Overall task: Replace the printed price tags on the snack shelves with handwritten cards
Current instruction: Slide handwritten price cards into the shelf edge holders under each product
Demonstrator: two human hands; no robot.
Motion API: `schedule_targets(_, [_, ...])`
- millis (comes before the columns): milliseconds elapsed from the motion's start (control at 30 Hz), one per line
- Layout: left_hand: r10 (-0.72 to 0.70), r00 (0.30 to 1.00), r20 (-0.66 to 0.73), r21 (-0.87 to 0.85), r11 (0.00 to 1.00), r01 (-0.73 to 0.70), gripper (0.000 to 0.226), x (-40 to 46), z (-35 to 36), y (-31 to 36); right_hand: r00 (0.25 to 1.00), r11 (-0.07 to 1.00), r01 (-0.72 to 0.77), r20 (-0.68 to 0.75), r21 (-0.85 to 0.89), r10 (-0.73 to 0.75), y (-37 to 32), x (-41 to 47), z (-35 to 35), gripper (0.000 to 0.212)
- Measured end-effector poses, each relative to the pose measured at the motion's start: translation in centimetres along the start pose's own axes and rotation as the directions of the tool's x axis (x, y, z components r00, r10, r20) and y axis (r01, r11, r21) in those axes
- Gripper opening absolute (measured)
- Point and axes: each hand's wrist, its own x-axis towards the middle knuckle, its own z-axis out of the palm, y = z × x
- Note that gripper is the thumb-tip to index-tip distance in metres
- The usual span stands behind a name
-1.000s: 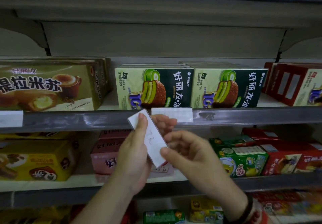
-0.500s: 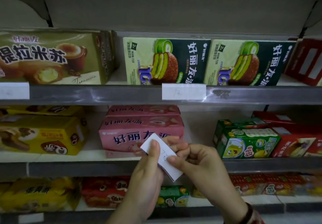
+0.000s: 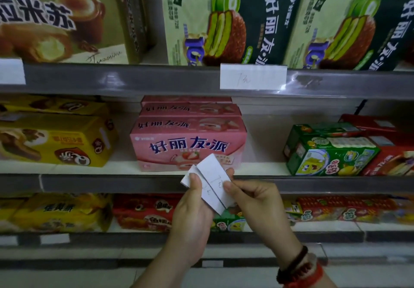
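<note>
Both hands hold a small stack of white handwritten cards (image 3: pixel 212 182) in front of the middle shelf rail (image 3: pixel 112 183). My left hand (image 3: pixel 192 216) pinches the stack with its thumb on the front card. My right hand (image 3: pixel 253 200) grips the top card's right edge, and that card has slid slightly off the one beneath. A handwritten card (image 3: pixel 253 77) sits in the upper shelf rail below the green pie boxes (image 3: pixel 230 23). Just behind the cards stand pink pie boxes (image 3: pixel 188 142).
A brown tiramisu box (image 3: pixel 62 19) is at upper left, with a white tag (image 3: pixel 11 72) below it. Yellow boxes (image 3: pixel 56 140) lie left on the middle shelf, green and red boxes (image 3: pixel 331 151) right. Snack packs fill the lowest shelf, whose rail carries small tags (image 3: pixel 54 239).
The view has tilted down from the upper shelf to the middle one. Both hands have lowered with the cards, and the top card has separated from the one beneath.
</note>
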Motion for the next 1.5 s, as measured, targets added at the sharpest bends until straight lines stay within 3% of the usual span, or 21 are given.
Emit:
schedule_targets(133, [0.018, 0.988, -0.154, 0.081, 0.997, -0.006, 0.033, 0.8, -1.4, 0.6, 0.998, 0.998, -0.058, -0.028, 0.017, 0.059, 1.1, 1.0, -0.7, 0.019])
schedule_targets(267, [0.047, 0.971, -0.234, 0.231, 0.973, 0.008, 0.027, 1.4, -3.0, 2.5, 0.989, 0.992, -0.120, 0.088, -0.029, 0.122, 1.8, 2.2, -1.9, 0.016])
schedule_targets(333, [0.078, 0.974, -0.212, 0.372, 0.928, 0.007, 0.027, 1.9, -3.8, 3.1, 0.992, 0.989, -0.085, 0.084, -0.119, 0.095, 2.3, 3.0, -2.5, 0.016])
schedule_targets(433, [0.139, 0.982, -0.129, 0.639, 0.769, -0.025, 0.019, 2.8, -4.6, 3.7, 0.998, 0.973, -0.022, 0.051, -0.230, 0.035, 2.6, 4.0, -3.2, 0.013])
schedule_targets(600, [0.211, 0.975, 0.073, 0.827, 0.534, -0.177, 0.014, 4.6, -3.7, 4.3, 0.999, 0.962, 0.037, 0.045, -0.270, -0.026, 2.8, 5.4, -4.0, 0.018])
schedule_targets(867, [0.173, 0.944, 0.282, 0.901, 0.291, -0.323, 0.035, 6.8, -3.4, 2.8, 0.992, 0.915, 0.129, 0.038, -0.382, -0.123, 3.4, 6.3, -4.6, 0.021])
schedule_targets(1000, [0.205, 0.948, 0.243, 0.917, 0.269, -0.293, 0.028, 7.2, -3.7, 1.6, 0.991, 0.906, 0.122, 0.001, -0.406, -0.132, 4.3, 6.4, -4.7, 0.020])
schedule_targets(1100, [0.232, 0.938, 0.259, 0.923, 0.228, -0.311, 0.025, 7.4, -3.6, 1.2, 0.986, 0.890, 0.145, -0.014, -0.433, -0.167, 4.8, 6.6, -4.6, 0.005])
schedule_targets(1267, [0.253, 0.922, 0.294, 0.912, 0.212, -0.350, 0.026, 7.5, -2.6, 0.8, 0.978, 0.845, 0.191, 0.018, -0.500, -0.210, 4.7, 6.8, -4.5, 0.011])
schedule_targets(1500, [0.246, 0.946, 0.210, 0.950, 0.178, -0.257, 0.027, 8.7, -1.7, 0.5, 0.975, 0.833, 0.206, 0.037, -0.514, -0.218, 4.2, 7.1, -4.6, 0.013])
